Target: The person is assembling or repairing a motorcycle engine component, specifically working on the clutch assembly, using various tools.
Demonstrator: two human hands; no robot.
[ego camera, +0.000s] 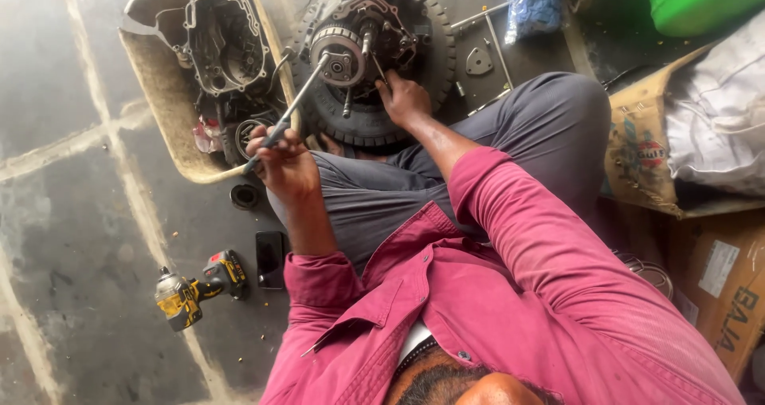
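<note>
Engine (366, 46) lies under right hand (405, 98); left hand (285, 164) grips long tool (293, 108).

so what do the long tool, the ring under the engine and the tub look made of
Long tool: bare steel by its thin grey, slightly shiny shaft. Ring under the engine: a black rubber tyre, going by the tread blocks. Tub: probably plastic, beige, matte and grimy with a broken rim.

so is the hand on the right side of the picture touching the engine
Touching. The head view shows the right hand with its fingers pressed against the engine that sits in the tyre, no gap visible.
</note>
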